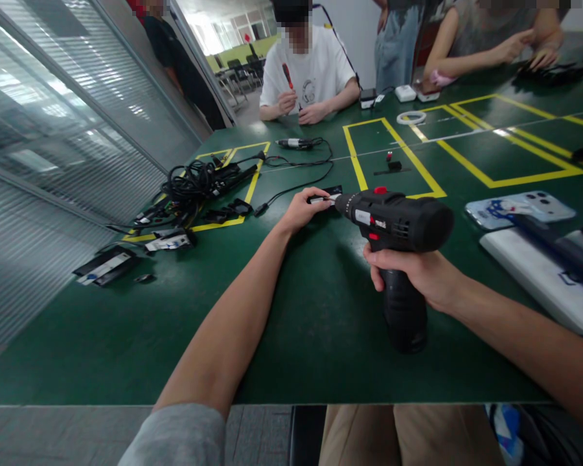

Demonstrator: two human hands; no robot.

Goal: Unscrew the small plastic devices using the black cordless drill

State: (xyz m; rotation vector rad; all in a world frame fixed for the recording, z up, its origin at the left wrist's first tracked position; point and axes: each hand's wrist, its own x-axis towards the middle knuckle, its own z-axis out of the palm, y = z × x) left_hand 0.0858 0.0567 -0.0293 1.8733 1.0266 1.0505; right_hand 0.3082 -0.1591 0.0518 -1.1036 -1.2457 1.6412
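My right hand [420, 275] is wrapped round the handle of a black cordless drill [393, 220] with red buttons. The drill is tilted, its chuck pointing left and away from me, its battery end towards me. At the drill's tip, my left hand [305, 208] has its fingers closed on a small black flat part [337, 190] lying on the green table [291, 310]. A pale strip shows on that part, beside the fingertips. The fingers and chuck hide most of it, so I cannot tell whether the bit touches a screw.
A heap of black cables [199, 184] lies at the left, near black adapter-like parts [104, 265]. On the right are a phone [519, 208] and a white case [534, 272]. Across the table, a person [311, 71] holds a red screwdriver [287, 76]. Yellow tape [412, 158] marks rectangles.
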